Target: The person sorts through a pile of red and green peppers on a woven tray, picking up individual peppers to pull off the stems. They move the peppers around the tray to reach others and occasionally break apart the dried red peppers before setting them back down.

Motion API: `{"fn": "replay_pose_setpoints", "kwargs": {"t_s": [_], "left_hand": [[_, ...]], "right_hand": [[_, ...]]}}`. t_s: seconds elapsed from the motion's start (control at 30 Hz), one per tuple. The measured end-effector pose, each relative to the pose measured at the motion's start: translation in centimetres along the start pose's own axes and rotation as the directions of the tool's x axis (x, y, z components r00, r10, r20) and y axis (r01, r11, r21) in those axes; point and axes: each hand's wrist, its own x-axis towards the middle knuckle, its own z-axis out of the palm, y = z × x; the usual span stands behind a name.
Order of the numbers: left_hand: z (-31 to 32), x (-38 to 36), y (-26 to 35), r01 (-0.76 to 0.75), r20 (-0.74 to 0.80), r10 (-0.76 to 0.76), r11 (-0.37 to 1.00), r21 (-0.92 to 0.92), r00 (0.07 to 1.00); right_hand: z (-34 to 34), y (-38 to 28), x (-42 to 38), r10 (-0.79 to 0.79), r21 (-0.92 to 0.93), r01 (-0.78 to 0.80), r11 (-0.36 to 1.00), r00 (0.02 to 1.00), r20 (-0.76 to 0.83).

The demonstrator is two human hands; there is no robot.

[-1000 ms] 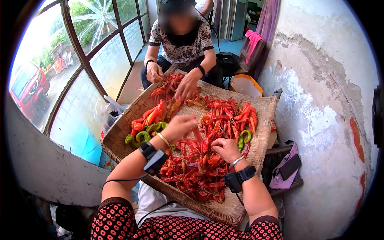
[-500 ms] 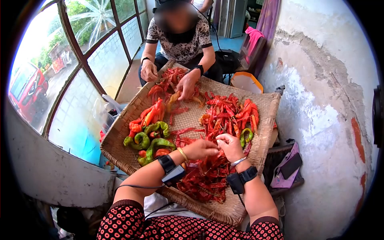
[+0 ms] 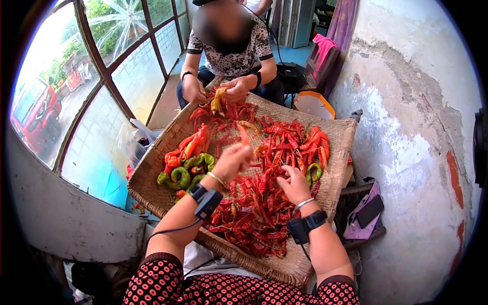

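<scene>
My left hand [image 3: 235,161] is raised over the middle of a woven tray [image 3: 333,173], its fingers closed on an orange-red chili pepper [image 3: 243,134] that points away from me. Slightly blurred, it hangs above the dried chilies. My right hand [image 3: 295,185] is at the right side of the heap of dried red chilies [image 3: 259,218], thumb and fingers apart, fingertips close over the pods. Beside it lies a curled green pepper [image 3: 313,173]. Left of my left hand are fresh green peppers [image 3: 180,178] and red peppers [image 3: 195,144].
Across the tray a person [image 3: 229,61] sits, holding a yellowish pepper [image 3: 217,101] with both hands. A window [image 3: 122,66] lines the left side and a worn wall [image 3: 406,127] the right. A phone [image 3: 370,211] lies on a purple bag. An orange-rimmed container [image 3: 314,104] stands behind the tray.
My left hand has moved forward and left, away from my right hand, with a pepper now showing in it. My right fingers have spread. The other person has lifted a yellowish pepper.
</scene>
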Motion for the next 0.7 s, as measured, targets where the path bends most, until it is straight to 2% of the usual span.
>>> {"fn": "replay_pose_setpoints", "kwargs": {"t_s": [0.03,0.07,0.13,0.2,0.23,0.27,0.3,0.33,0.37,0.43,0.47,0.53,0.6,0.63,0.7], "left_hand": [[-0.4,0.1,0.6,-0.058,-0.082,0.050,0.993,-0.103,0.995],[-1.1,0.8,0.4,-0.085,-0.242,0.060,0.992,-0.094,0.968],[-0.5,0.8,0.9,-0.157,-0.503,0.079,0.981,-0.114,0.860],[-2.9,1.7,-1.1,-0.025,-0.379,0.071,0.992,0.124,0.923],[-2.6,1.3,-1.7,0.009,-0.311,0.061,0.976,0.217,0.948],[-3.0,1.7,-3.3,0.001,-0.205,0.093,0.909,0.417,0.974],[-2.4,1.6,-4.1,-0.123,-0.093,0.243,0.742,0.659,0.965],[-1.4,1.2,-4.7,-0.237,0.054,0.350,0.504,0.831,0.935],[-0.4,0.9,-5.1,-0.237,0.053,0.351,0.506,0.830,0.935],[1.8,-0.7,-4.4,-0.333,0.272,0.289,0.186,0.924,0.918],[1.7,-0.7,-4.7,-0.331,0.269,0.291,0.187,0.925,0.918],[1.6,-0.7,-4.9,-0.384,0.381,0.050,0.123,0.915,0.923],[1.4,-0.6,-4.9,-0.374,0.369,0.058,0.129,0.919,0.928],[1.0,-0.4,-5.1,-0.412,0.411,0.037,0.127,0.902,0.911],[0.5,-0.3,-5.0,-0.450,0.452,0.016,0.125,0.884,0.892]], "right_hand": [[0.4,0.3,0.1,-0.018,-0.053,0.021,0.998,0.997,0.072],[0.7,0.4,0.0,-0.018,-0.053,0.021,0.998,0.997,0.072],[1.3,0.3,-0.1,-0.076,-0.168,0.105,0.980,0.982,0.171],[1.3,-0.3,-0.1,-0.048,-0.187,0.089,0.978,0.976,0.214],[1.0,-0.9,-0.2,0.003,-0.222,0.064,0.973,0.956,0.292],[0.9,-1.2,-0.2,0.058,-0.260,0.043,0.965,0.928,0.367],[1.3,-0.9,-0.3,0.018,-0.278,0.087,0.956,0.934,0.356],[1.6,-0.5,-0.4,0.023,-0.280,0.085,0.956,0.932,0.360],[1.9,0.0,-0.3,-0.019,-0.305,0.137,0.942,0.932,0.361],[2.3,0.3,-0.3,-0.063,-0.328,0.192,0.925,0.928,0.367],[2.4,0.4,-0.3,-0.058,-0.340,0.186,0.922,0.934,0.354],[2.2,0.2,-0.3,-0.053,-0.351,0.180,0.919,0.939,0.341],[1.8,-0.1,-0.2,-0.058,-0.268,0.129,0.955,0.964,0.258],[1.7,-0.1,-0.2,-0.059,-0.266,0.129,0.955,0.964,0.258],[1.4,0.0,-0.1,-0.118,-0.137,0.130,0.982,0.989,0.091]]}}
